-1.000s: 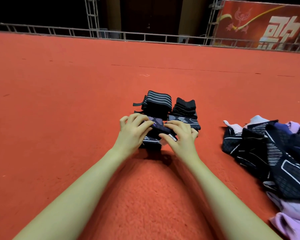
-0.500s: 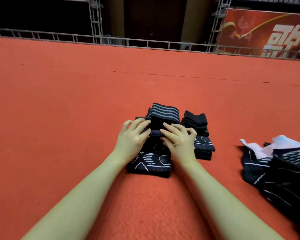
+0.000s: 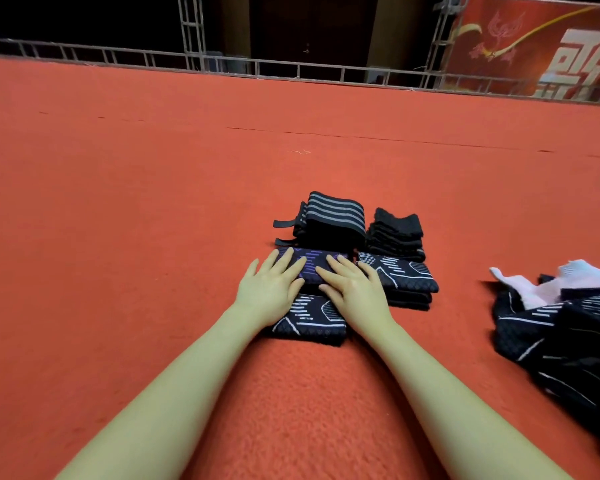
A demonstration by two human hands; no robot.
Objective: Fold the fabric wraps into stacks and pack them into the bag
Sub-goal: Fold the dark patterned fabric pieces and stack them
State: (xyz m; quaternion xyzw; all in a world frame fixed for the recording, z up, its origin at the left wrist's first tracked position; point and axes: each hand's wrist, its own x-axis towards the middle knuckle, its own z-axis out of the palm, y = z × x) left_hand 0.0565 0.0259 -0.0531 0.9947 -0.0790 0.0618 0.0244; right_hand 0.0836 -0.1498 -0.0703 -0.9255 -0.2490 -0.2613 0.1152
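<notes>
Both hands lay flat, fingers straight, on a folded purple-patterned wrap [image 3: 314, 266]: left hand [image 3: 269, 289], right hand [image 3: 352, 287]. It sat atop the near stack [image 3: 309, 320] on the red carpet [image 3: 118, 202], unfolded wraps [image 3: 561, 334] heaped well right

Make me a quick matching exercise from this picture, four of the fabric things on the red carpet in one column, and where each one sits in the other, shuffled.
Things:
1. grey-striped wrap stack
2. plain black stack
3. purple-patterned wrap
4. unfolded pile

Places:
A. far right, apart from the stacks
B. under both flat hands
C. back row, left side
D. back row, right side

Pairs: 1-C, 2-D, 3-B, 4-A
</notes>
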